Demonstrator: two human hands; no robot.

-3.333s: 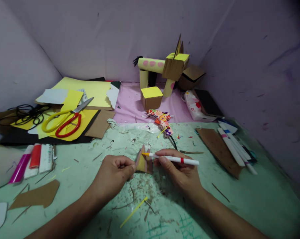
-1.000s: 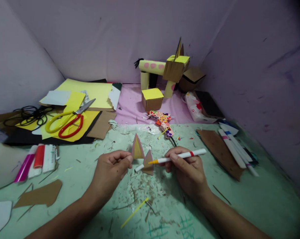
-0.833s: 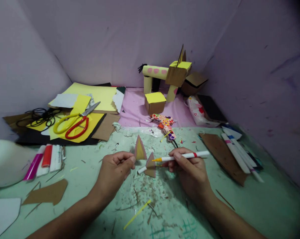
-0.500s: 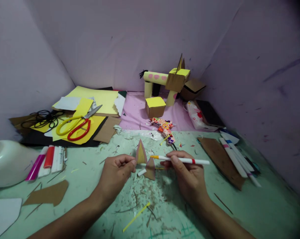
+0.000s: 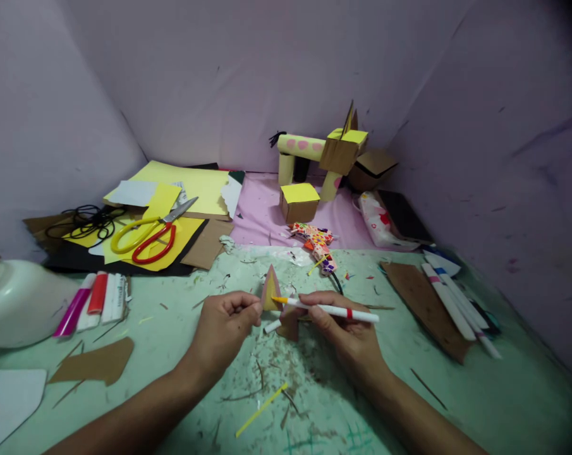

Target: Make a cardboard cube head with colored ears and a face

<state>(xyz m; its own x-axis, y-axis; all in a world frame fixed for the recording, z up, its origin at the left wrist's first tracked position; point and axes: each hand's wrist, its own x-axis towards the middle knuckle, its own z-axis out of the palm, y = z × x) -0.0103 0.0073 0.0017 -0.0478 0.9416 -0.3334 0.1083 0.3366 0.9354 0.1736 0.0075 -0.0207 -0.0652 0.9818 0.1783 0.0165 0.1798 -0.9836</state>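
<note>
My left hand (image 5: 233, 325) pinches a small cardboard triangle (image 5: 271, 291) by its lower left edge. The triangle stands upright, yellow in the middle with a pinkish border. In my right hand (image 5: 345, 325) is a white marker (image 5: 333, 309) with a red band, its yellow-orange tip at the triangle's coloured face. A second cardboard triangle (image 5: 289, 327) lies on the table just below, partly covered by the marker and my right fingers. Beside it rests a small white marker cap (image 5: 272, 327).
Scissors (image 5: 157, 237) lie on coloured paper at the left, near markers (image 5: 96, 294) and a white container (image 5: 24, 303). A cardboard animal (image 5: 309, 148) and a yellow-topped box (image 5: 299, 203) stand behind a patterned glue gun (image 5: 316, 243). More markers (image 5: 449, 300) lie at right beside brown cardboard (image 5: 423, 306).
My right hand has moved left with the marker, bringing its tip from beside the triangle onto its face. My left hand still holds the triangle. The view has shifted slightly.
</note>
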